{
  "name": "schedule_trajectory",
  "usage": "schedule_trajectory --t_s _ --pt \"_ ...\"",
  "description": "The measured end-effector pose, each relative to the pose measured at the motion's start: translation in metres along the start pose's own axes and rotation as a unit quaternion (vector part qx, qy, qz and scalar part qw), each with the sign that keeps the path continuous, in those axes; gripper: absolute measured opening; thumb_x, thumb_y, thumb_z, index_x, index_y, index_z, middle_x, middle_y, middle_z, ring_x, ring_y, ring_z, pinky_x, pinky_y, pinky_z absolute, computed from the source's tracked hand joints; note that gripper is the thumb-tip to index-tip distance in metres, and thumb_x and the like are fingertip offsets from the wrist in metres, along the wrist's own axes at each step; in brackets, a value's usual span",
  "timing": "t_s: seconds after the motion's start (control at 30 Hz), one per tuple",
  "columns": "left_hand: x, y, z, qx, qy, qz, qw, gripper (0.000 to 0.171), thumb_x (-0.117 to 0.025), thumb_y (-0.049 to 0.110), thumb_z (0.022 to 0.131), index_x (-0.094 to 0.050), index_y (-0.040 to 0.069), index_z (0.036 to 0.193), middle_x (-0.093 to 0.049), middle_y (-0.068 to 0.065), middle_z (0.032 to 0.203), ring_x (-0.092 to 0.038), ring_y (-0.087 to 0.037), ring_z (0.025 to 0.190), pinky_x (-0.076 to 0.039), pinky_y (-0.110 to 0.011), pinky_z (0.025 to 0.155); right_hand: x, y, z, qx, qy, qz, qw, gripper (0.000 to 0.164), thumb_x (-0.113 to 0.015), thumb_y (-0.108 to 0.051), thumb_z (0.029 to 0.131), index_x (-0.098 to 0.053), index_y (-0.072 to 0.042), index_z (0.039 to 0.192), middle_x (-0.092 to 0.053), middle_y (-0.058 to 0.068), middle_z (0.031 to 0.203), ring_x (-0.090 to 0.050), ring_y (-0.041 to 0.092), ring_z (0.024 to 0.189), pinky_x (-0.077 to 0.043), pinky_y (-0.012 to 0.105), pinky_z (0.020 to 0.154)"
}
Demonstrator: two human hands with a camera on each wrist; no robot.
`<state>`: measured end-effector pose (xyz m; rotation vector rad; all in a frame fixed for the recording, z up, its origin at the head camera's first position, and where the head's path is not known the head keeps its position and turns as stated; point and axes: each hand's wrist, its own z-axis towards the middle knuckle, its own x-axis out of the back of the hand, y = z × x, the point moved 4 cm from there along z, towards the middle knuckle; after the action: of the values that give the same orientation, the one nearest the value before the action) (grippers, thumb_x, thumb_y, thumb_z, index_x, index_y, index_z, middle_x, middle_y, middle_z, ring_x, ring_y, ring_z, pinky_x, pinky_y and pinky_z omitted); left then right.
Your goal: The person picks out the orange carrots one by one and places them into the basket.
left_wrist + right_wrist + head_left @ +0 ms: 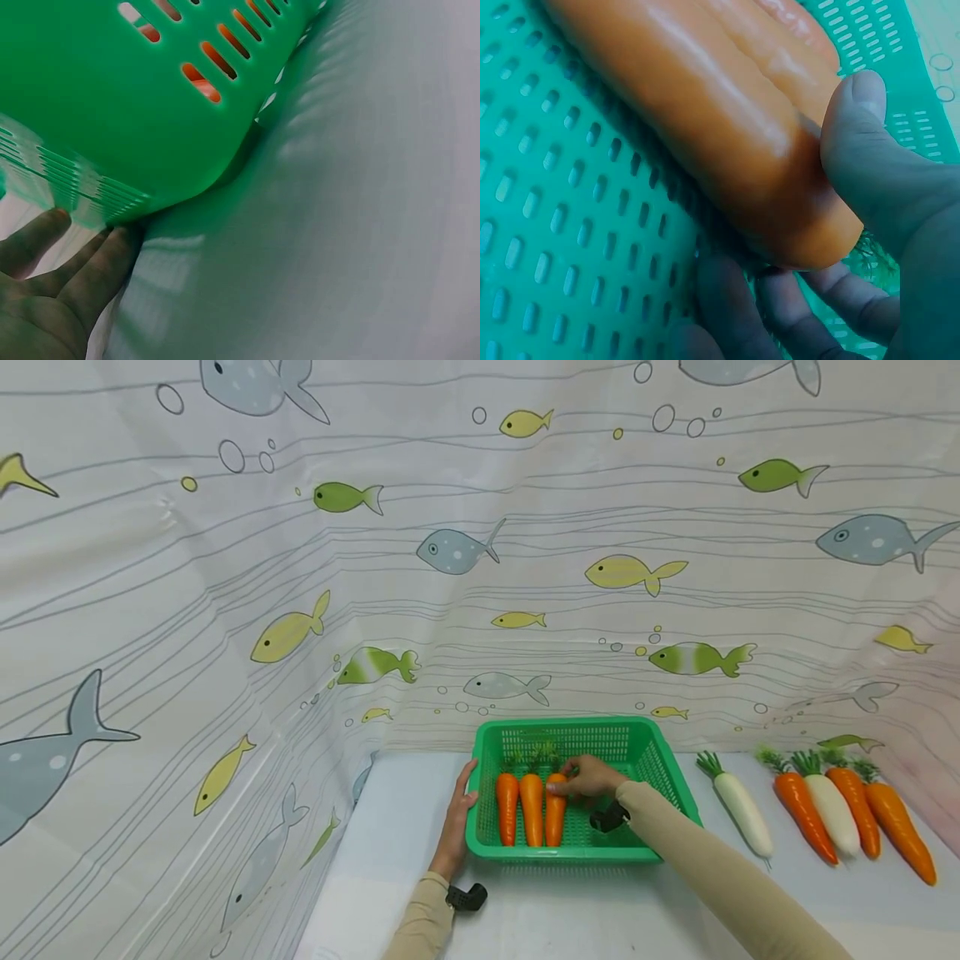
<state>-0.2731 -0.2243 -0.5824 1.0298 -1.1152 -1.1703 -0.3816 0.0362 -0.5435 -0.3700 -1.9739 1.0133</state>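
Inside a green plastic basket (562, 853) lie three orange carrots side by side: the left carrot (507, 810), the middle carrot (532, 810) and the right carrot (555, 818). My right hand (592, 777) grips the right carrot near its leafy end, thumb on one side and fingers on the other, as the right wrist view shows up close on this carrot (705, 112). Against the basket's left outer wall rests my left hand (455, 822). Its extended fingers touch that wall in the left wrist view, where the palm (37, 322) is partly visible.
Right of the basket, a white radish (742, 814) lies on the white table (397, 827). Farther right are another white radish (834, 814) and three carrots, one of them at the far end (900, 831). A fish-patterned curtain (525, 643) stands behind and at the sides.
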Motion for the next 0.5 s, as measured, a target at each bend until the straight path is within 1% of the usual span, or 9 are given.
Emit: schedule_trajectory --t_s 0.17,0.27,0.4,0.5 --pt "-0.002 0.001 -0.002 0.003 -0.004 0.0 1.0 0.059 -0.028 0.037 0.111 -0.023 0.034 0.17 -0.016 -0.008 0.179 -0.024 -0.041 0.161 -0.024 -0.064 0.123 0.001 0.004 -0.003 -0.012 0.002 0.015 1.0 0.071 -0.078 -0.044 0.096 -0.059 0.008 0.139 -0.07 0.024 0.124 -0.077 0.031 0.09 -0.063 0.044 0.072" --pt "-0.003 0.001 -0.002 0.004 -0.006 0.003 1.0 0.059 -0.028 0.038 0.111 -0.023 0.035 0.17 -0.016 -0.007 0.179 -0.025 -0.041 0.161 -0.026 -0.063 0.122 0.006 0.006 -0.007 -0.03 0.012 0.019 0.999 0.078 -0.076 -0.05 0.096 -0.055 0.008 0.144 -0.066 0.027 0.131 -0.077 0.032 0.093 -0.063 0.044 0.074" --pt "-0.002 0.002 -0.002 0.002 -0.002 0.008 1.0 0.059 -0.029 0.038 0.111 -0.024 0.034 0.17 -0.017 -0.007 0.179 -0.026 -0.04 0.16 -0.026 -0.062 0.122 0.014 0.005 -0.012 -0.04 0.016 0.034 0.998 0.085 -0.071 -0.055 0.098 -0.047 0.01 0.148 -0.065 0.031 0.131 -0.075 0.037 0.099 -0.063 0.048 0.078" --pt "-0.001 0.002 -0.001 0.001 -0.001 0.007 1.0 0.059 -0.029 0.038 0.111 -0.024 0.034 0.17 -0.017 -0.007 0.179 -0.026 -0.04 0.16 -0.026 -0.062 0.122 0.019 0.005 -0.015 -0.043 0.013 0.06 0.997 0.086 -0.067 -0.055 0.1 -0.044 0.011 0.15 -0.065 0.032 0.131 -0.074 0.04 0.105 -0.062 0.052 0.081"
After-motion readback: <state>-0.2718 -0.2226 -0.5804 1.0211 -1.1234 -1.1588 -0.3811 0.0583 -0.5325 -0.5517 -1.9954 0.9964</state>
